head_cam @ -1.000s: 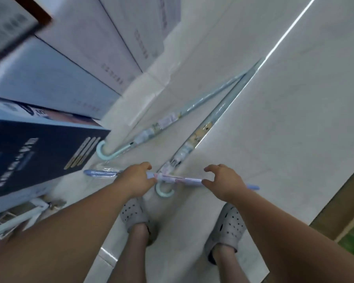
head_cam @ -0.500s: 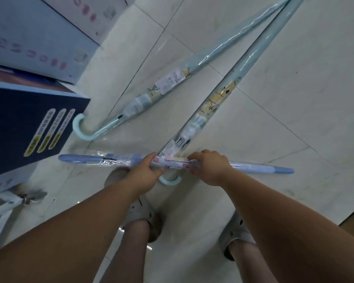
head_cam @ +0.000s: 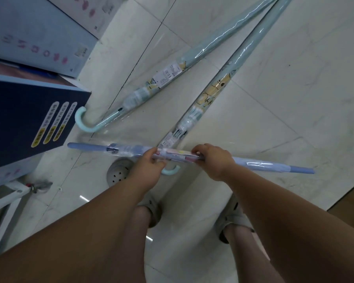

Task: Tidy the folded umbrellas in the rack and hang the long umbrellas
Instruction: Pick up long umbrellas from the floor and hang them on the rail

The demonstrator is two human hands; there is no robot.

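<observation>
A long blue umbrella point(head_cam: 260, 164) in clear plastic wrap lies level across the view above the floor. My left hand point(head_cam: 149, 168) grips it near the middle and my right hand point(head_cam: 215, 160) grips it just to the right, with a paper label between them. Two long mint-green umbrellas lie on the white tiled floor: one point(head_cam: 166, 80) at the left with its hooked handle beside the dark box, the other point(head_cam: 217, 92) at the right, its hooked handle partly hidden under the blue umbrella.
A dark blue box point(head_cam: 35, 117) and pale cardboard boxes point(head_cam: 37, 33) stand at the left. A white metal frame point(head_cam: 6, 201) sits at the lower left. My feet in grey perforated shoes point(head_cam: 119, 174) stand on the floor point(head_cam: 294, 99) below the umbrella.
The view has tilted down and closer to the floor. My hands have come nearer together on the blue umbrella, which stays level between them.
</observation>
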